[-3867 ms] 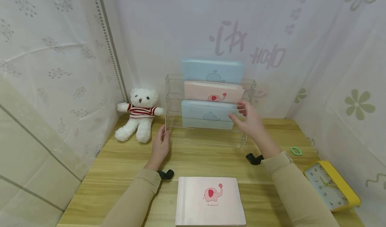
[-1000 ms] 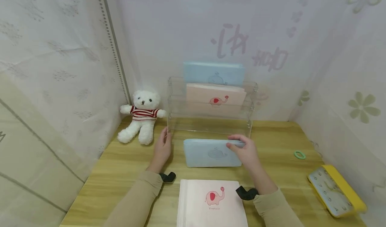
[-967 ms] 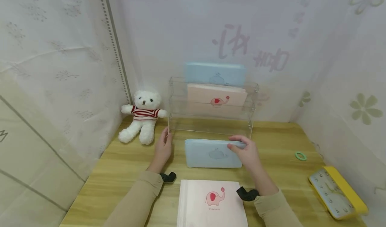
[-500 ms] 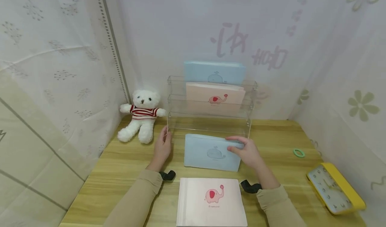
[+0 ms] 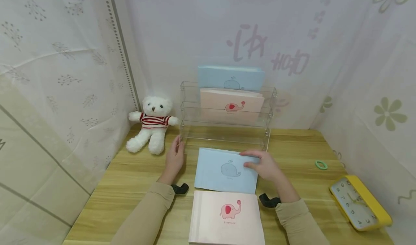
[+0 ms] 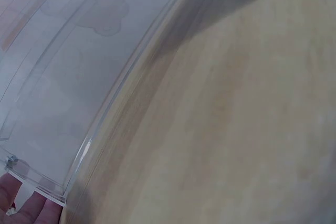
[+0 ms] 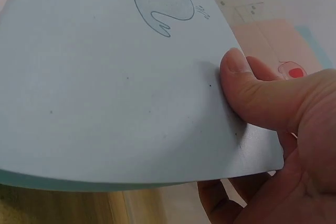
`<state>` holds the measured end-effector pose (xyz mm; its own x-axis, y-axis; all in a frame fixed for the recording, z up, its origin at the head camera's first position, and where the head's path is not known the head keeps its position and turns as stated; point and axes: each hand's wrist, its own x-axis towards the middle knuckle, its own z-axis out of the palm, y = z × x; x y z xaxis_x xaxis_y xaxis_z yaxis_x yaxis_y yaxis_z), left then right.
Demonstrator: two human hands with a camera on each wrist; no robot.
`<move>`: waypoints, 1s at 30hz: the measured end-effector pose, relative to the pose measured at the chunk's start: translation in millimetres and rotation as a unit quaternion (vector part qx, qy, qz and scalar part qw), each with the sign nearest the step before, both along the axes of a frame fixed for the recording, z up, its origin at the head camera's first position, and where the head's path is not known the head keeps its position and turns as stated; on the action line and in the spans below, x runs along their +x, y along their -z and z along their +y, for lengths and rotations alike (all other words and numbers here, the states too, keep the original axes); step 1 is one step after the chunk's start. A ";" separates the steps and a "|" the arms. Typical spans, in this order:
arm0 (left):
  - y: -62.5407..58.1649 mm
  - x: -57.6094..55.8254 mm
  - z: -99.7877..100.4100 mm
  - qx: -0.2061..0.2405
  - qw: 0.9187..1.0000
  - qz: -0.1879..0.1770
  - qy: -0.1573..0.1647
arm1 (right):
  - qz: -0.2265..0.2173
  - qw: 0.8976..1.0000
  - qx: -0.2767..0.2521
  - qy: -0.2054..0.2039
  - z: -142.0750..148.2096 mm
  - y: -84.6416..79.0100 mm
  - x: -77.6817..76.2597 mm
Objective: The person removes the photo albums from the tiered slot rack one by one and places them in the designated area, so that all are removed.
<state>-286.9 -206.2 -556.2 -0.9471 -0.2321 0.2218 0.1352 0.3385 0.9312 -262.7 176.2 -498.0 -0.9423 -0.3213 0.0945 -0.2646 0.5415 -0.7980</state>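
Blue whale booklet (image 5: 211, 176) now out in front of the clear rack (image 5: 224, 132), above the surface (image 5: 130, 187); 3.9 s ago it sat in the rack's lowest tier. Since half a second ago it has tipped flatter, cover facing up more, and come nearer the person; lower edge now right by the top edge of the pink elephant booklet (image 5: 227, 230) lying on the surface. Touching or not, can't tell.

Right hand (image 5: 266, 165) pinches the blue booklet at its right end: thumb on the cover, fingers behind, closed to the booklet's thickness. Left hand (image 5: 174, 162) much as before, at the rack's left side, fingers loosely extended against the outer face, not wrapped round anything visible.

Lowest tier now bare. Second pink booklet (image 5: 211, 100) in the middle tier, second blue booklet (image 5: 212, 75) in the top one, both as earlier. Teddy bear (image 5: 154, 124), yellow clock (image 5: 355, 203) and green ring (image 5: 321, 168) unmoved.
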 end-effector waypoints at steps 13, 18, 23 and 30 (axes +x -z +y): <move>1.5 -2.1 -2.0 -0.010 1.000 -0.005 0.000 | 0.001 0.999 0.026 -0.039 -1.8 12.3 -2.5; 1.1 -1.5 -2.2 -0.005 1.000 -0.007 0.006 | 0.002 0.998 0.048 -0.038 -2.1 22.7 -4.8; 2.3 -1.3 -2.0 -0.007 1.000 -0.009 0.005 | 0.017 0.996 0.064 -0.052 -3.5 34.0 -7.9; 3.6 -2.0 -2.3 0.000 1.000 -0.005 0.003 | 0.041 0.993 0.084 -0.066 -4.8 44.1 -9.2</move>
<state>-288.8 -208.4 -559.8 -0.9507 -0.2257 0.2129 0.1287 0.3377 0.9324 -272.0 171.4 -542.1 -0.8820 -0.4598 0.1038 -0.4032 0.6218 -0.6714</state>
